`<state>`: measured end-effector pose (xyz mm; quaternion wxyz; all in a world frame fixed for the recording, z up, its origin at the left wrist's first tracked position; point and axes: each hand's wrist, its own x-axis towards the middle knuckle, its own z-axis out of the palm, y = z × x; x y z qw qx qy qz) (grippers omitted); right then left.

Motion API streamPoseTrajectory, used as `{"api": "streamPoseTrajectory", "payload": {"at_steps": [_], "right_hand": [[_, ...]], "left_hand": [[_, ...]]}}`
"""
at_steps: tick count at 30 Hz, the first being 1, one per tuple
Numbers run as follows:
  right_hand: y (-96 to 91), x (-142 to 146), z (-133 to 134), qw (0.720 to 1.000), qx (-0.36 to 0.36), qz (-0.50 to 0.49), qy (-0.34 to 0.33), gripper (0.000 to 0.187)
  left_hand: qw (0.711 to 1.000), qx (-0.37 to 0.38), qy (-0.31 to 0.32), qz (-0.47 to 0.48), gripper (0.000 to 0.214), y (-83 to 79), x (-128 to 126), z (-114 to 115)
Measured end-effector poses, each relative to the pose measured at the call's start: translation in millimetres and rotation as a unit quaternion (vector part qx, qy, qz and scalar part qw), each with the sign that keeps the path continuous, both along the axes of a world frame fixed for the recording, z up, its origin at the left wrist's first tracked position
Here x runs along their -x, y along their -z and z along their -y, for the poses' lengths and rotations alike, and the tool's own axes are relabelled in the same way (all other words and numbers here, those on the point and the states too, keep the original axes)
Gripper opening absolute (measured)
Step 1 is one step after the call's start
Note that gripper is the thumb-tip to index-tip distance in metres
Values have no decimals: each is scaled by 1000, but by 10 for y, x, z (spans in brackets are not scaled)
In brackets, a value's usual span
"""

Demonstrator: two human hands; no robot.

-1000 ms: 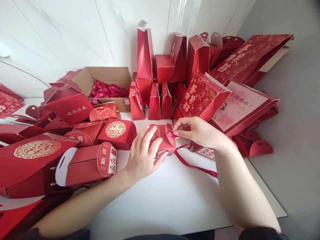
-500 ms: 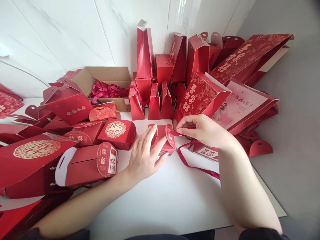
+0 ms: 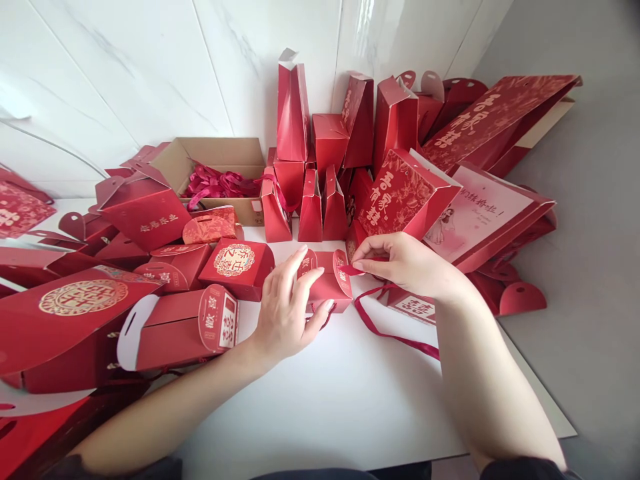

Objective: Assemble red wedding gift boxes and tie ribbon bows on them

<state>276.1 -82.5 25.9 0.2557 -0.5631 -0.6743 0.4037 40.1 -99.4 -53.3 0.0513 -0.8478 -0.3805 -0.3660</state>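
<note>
A small red gift box (image 3: pixel 327 283) with two rounded flaps lies on the white table (image 3: pixel 330 393) between my hands. My left hand (image 3: pixel 286 310) grips its near side, fingers wrapped over the left flap and thumb under the front. My right hand (image 3: pixel 405 263) pinches the end of a dark red ribbon (image 3: pixel 385 332) at the box's right flap. The ribbon trails down across the table and passes under my right forearm.
Many red paper boxes and bags crowd the left and back of the table. An open cardboard carton (image 3: pixel 220 157) at the back holds several red ribbons. A large bag with gold characters (image 3: pixel 400 190) leans beside my right hand. The table's right edge drops to grey floor (image 3: pixel 595 267).
My right hand has pulled the ribbon end a little right of the flap. My left fingers have curled tighter round the box. The view shifted slightly.
</note>
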Motion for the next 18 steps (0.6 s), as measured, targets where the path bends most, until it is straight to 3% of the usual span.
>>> {"api": "streamPoseTrajectory", "payload": {"at_steps": [5, 9, 12, 15, 18], "right_hand": [[26, 7, -24, 999, -24, -18, -15, 12], [96, 43, -76, 998, -28, -58, -27, 13], [166, 78, -123, 997, 7, -75, -16, 20], [222, 114, -159, 995, 43, -88, -6, 21], [241, 146, -171, 996, 36, -82, -10, 16]], "left_hand": [[1000, 12, 12, 22, 47, 5, -6, 4], [988, 74, 13, 135, 40, -19, -22, -30], [972, 122, -16, 198, 27, -50, -43, -66], [975, 123, -34, 182, 21, -81, -59, -83], [979, 133, -36, 153, 17, -107, -67, -91]]}}
